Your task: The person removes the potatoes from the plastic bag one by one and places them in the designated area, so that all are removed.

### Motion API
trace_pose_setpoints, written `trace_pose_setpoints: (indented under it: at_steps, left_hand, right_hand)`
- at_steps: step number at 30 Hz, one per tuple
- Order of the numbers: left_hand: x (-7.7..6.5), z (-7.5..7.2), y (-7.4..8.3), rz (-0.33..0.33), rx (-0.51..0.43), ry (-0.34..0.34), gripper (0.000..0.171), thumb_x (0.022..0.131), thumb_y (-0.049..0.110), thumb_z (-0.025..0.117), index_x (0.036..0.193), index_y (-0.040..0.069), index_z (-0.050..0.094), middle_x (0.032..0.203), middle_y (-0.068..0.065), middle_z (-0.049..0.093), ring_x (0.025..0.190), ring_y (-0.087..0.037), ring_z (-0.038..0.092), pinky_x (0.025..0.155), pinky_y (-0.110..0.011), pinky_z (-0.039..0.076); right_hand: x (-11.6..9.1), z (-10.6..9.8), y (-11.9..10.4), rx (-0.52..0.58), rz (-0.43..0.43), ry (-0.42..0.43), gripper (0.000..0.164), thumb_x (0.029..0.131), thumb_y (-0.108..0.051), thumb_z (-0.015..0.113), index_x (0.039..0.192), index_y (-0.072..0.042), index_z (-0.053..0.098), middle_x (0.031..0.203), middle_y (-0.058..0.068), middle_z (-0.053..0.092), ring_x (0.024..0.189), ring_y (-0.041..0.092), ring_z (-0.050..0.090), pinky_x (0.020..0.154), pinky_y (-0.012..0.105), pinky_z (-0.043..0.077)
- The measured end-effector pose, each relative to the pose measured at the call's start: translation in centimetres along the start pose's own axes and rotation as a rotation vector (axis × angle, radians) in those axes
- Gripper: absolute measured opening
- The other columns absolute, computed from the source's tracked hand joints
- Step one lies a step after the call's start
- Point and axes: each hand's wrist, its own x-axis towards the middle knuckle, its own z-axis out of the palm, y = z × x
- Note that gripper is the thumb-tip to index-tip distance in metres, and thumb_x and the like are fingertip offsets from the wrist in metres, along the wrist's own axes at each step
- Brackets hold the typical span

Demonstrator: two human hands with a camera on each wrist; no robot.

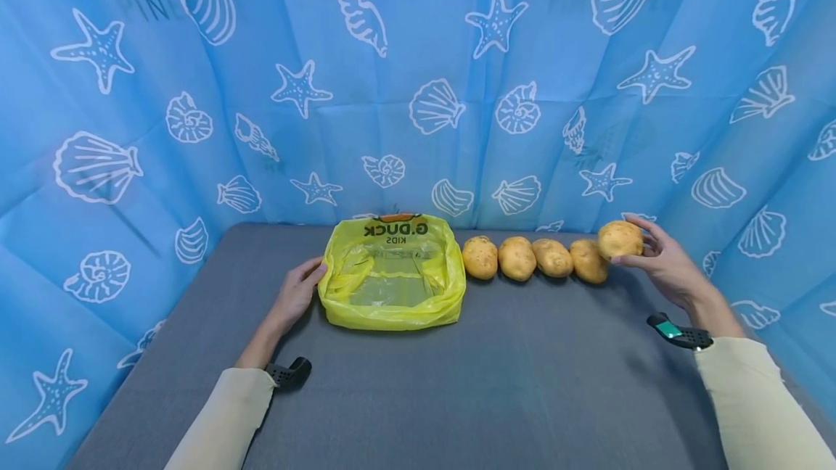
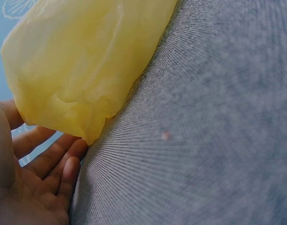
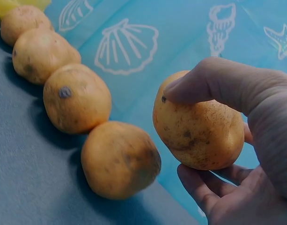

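A yellow plastic bag (image 1: 392, 316) stands on the table with its mouth spread wide and dark lettering on its back wall. At its left side, my left hand (image 1: 302, 292) touches the bag with loosely extended fingers; the left wrist view shows those fingers (image 2: 49, 157) along the bag's lower edge. My right hand (image 1: 669, 267) grips a potato (image 1: 619, 239) between thumb and fingers, raised at the right end of a row. That held potato (image 3: 199, 133) has brown specks on its skin. Several other potatoes (image 1: 517, 259) lie side by side, running rightward from the bag.
Grey cloth covers the table (image 1: 457, 390). Behind it and at both sides hangs a blue curtain (image 1: 418, 49) printed with white shells and starfish, close to the back edge. The leftmost potato (image 1: 480, 257) lies right beside the bag.
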Motion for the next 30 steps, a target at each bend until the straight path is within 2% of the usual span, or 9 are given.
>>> trace_pose_setpoints:
  at_steps: [6, 9, 11, 14, 18, 20, 23, 25, 30]
  left_hand:
    - [1.3, 0.0, -3.3, 0.005, -0.019, 0.012, 0.047, 0.112, 0.02, 0.043, 0.149, -0.008, 0.043, 0.15, -0.029, 0.044, 0.141, -0.041, 0.038, 0.113, -0.054, 0.031]
    - [1.6, -0.1, -3.8, 0.006, -0.015, 0.012, 0.048, 0.112, 0.023, 0.043, 0.149, -0.006, 0.044, 0.151, -0.027, 0.044, 0.141, -0.039, 0.039, 0.113, -0.052, 0.031]
    - [1.5, -0.1, -3.6, 0.0, -0.016, 0.011, 0.047, 0.112, 0.022, 0.043, 0.149, -0.007, 0.043, 0.151, -0.028, 0.044, 0.141, -0.039, 0.038, 0.114, -0.053, 0.03]
    - [1.0, -0.1, -2.3, -0.003, -0.011, 0.004, 0.046, 0.112, 0.017, 0.041, 0.148, -0.01, 0.042, 0.15, -0.031, 0.043, 0.141, -0.042, 0.038, 0.113, -0.055, 0.03]
    - [0.1, -0.1, -0.1, -0.006, -0.008, -0.007, 0.044, 0.111, 0.013, 0.041, 0.146, -0.013, 0.042, 0.148, -0.033, 0.043, 0.139, -0.044, 0.039, 0.112, -0.055, 0.032]
    - [-0.2, -0.1, 0.4, -0.008, -0.006, -0.012, 0.044, 0.111, 0.013, 0.041, 0.147, -0.014, 0.042, 0.148, -0.033, 0.044, 0.139, -0.043, 0.039, 0.113, -0.054, 0.032]
    - [-0.2, -0.1, 0.6, -0.012, -0.012, -0.015, 0.044, 0.111, 0.013, 0.041, 0.147, -0.013, 0.041, 0.149, -0.033, 0.043, 0.139, -0.042, 0.039, 0.113, -0.053, 0.031]
    - [-0.2, -0.1, 0.5, -0.012, -0.012, -0.015, 0.045, 0.111, 0.013, 0.041, 0.147, -0.013, 0.041, 0.149, -0.032, 0.043, 0.139, -0.042, 0.038, 0.113, -0.053, 0.031]
    - [-0.1, -0.1, 0.3, -0.02, -0.008, -0.012, 0.045, 0.111, 0.014, 0.041, 0.147, -0.012, 0.042, 0.149, -0.032, 0.044, 0.139, -0.041, 0.039, 0.113, -0.053, 0.031]
  right_hand:
    - [0.0, -0.9, 1.0, -0.034, 0.057, -0.002, 0.092, 0.097, -0.011, 0.071, 0.165, -0.021, 0.009, 0.149, 0.025, 0.02, 0.11, 0.003, 0.041, 0.084, 0.014, 0.046]
    - [0.1, -1.2, 1.4, -0.04, 0.092, -0.011, 0.095, 0.098, -0.013, 0.07, 0.165, -0.016, 0.003, 0.154, 0.032, 0.013, 0.115, 0.011, 0.04, 0.085, 0.014, 0.045]
    - [0.2, -1.4, 1.7, -0.045, 0.114, -0.021, 0.097, 0.098, -0.014, 0.07, 0.164, -0.012, -0.001, 0.157, 0.035, 0.009, 0.121, 0.022, 0.039, 0.086, 0.016, 0.045]
    - [0.3, -1.7, 2.2, -0.041, 0.162, -0.034, 0.099, 0.098, -0.016, 0.07, 0.164, -0.011, -0.005, 0.16, 0.036, 0.004, 0.132, 0.038, 0.031, 0.099, 0.031, 0.045]
    - [0.4, -2.0, 2.6, 0.012, 0.235, -0.045, 0.103, 0.097, -0.015, 0.071, 0.163, -0.013, -0.008, 0.162, 0.035, -0.003, 0.142, 0.048, 0.015, 0.115, 0.059, 0.025]
    - [0.4, -2.2, 2.9, 0.038, 0.262, -0.049, 0.105, 0.096, -0.015, 0.071, 0.163, -0.013, -0.01, 0.163, 0.034, -0.006, 0.143, 0.049, 0.011, 0.116, 0.063, 0.017]
    - [0.4, -2.6, 3.5, 0.053, 0.287, -0.063, 0.104, 0.097, -0.015, 0.07, 0.163, -0.011, -0.011, 0.163, 0.033, -0.007, 0.142, 0.046, 0.013, 0.117, 0.062, 0.016]
    - [0.4, -2.9, 4.1, 0.052, 0.292, -0.078, 0.103, 0.097, -0.015, 0.069, 0.163, -0.011, -0.01, 0.163, 0.034, -0.004, 0.137, 0.039, 0.026, 0.117, 0.06, 0.019]
    - [0.4, -3.2, 5.2, 0.033, 0.284, -0.108, 0.1, 0.097, -0.014, 0.068, 0.164, -0.013, -0.007, 0.159, 0.037, 0.003, 0.121, 0.02, 0.042, 0.103, 0.035, 0.041]
